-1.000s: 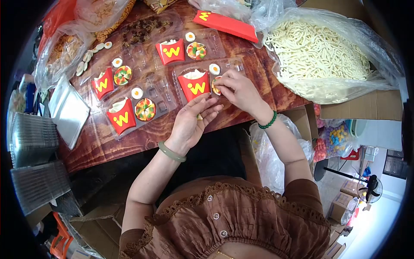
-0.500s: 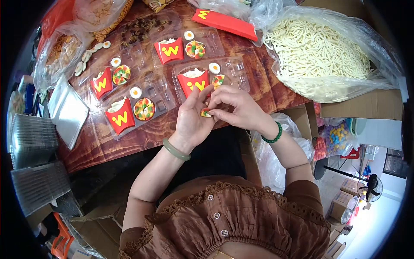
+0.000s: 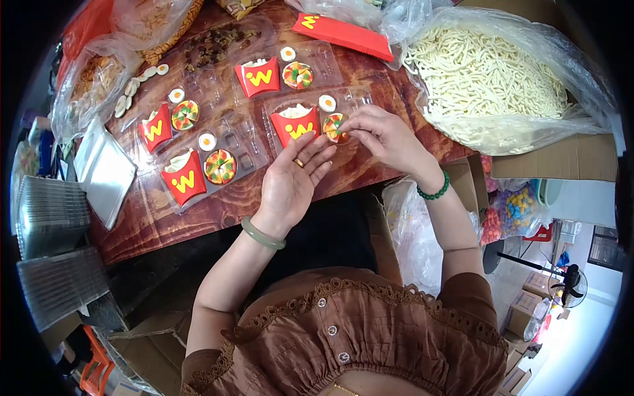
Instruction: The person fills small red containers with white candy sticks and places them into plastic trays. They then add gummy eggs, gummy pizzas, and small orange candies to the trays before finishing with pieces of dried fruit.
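The toy pizza (image 3: 332,124) is seated in the clear tray (image 3: 360,97). Its edge is met by the right hand (image 3: 389,142), fingers narrowed, grip undeterminable; the left hand (image 3: 287,188) is held open, palm up.

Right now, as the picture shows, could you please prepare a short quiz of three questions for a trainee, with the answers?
1. True or false: the left hand is closed in a fist.
2. The fingertips of the right hand are nearest to: A) a fried egg; B) the loose pale sticks; C) a pizza.
3. Complete: the green bead bracelet is on the ____ wrist.

Key: 1 false; 2 C; 3 right.
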Tool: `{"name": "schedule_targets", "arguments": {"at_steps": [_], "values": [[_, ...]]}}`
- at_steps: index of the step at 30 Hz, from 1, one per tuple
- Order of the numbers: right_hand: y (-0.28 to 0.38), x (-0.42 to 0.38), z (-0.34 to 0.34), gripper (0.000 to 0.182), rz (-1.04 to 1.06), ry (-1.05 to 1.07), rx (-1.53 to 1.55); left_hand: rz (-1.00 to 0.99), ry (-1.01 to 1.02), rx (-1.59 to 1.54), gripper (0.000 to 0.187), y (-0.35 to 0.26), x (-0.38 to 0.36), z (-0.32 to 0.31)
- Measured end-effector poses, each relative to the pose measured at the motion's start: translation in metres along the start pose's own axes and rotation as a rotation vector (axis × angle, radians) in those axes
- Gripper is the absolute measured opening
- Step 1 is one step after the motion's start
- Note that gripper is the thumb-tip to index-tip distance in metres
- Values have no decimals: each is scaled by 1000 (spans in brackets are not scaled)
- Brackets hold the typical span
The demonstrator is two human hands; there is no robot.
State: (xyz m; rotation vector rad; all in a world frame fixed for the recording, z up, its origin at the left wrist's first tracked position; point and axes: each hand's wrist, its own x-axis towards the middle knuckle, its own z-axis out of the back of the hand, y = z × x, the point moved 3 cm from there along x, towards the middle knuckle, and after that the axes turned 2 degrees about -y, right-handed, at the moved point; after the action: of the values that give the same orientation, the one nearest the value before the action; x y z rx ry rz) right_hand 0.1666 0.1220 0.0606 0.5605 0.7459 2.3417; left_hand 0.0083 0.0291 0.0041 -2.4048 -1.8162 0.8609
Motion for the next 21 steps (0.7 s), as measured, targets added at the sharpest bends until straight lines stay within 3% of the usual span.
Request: {"name": "schedule_targets", "arguments": {"at_steps": [3,7,9,10,13,15,16,18,21], "values": [[-19,8,-9,11,99,154,-78,-2,-43,35,39,1,2,2],[-25,14,-17,10,120,137,-89,-5,-57,36,40,2,3,4],[-25,9,-11,13,-107,86,-99,-10,-55,38,41,2,3,5],[-27,7,-12,13,-105,87,-97,-9,-52,43,41,2,3,5],[-36,-1,-19,14,-60,87,-13,-5,-50,47,39,1,4,4],[-35,-2,-19,13,152,-15,-44,-7,-50,51,39,2,4,3],[-35,-4,-19,13,164,-15,-41,-16,-53,57,38,2,4,2],[-35,-5,-22,14,-54,39,35,-31,-10,15,36,6,8,7],[-20,-1,-18,18,-115,-101,63,39,30,127,39,-10,0,-4]]}}
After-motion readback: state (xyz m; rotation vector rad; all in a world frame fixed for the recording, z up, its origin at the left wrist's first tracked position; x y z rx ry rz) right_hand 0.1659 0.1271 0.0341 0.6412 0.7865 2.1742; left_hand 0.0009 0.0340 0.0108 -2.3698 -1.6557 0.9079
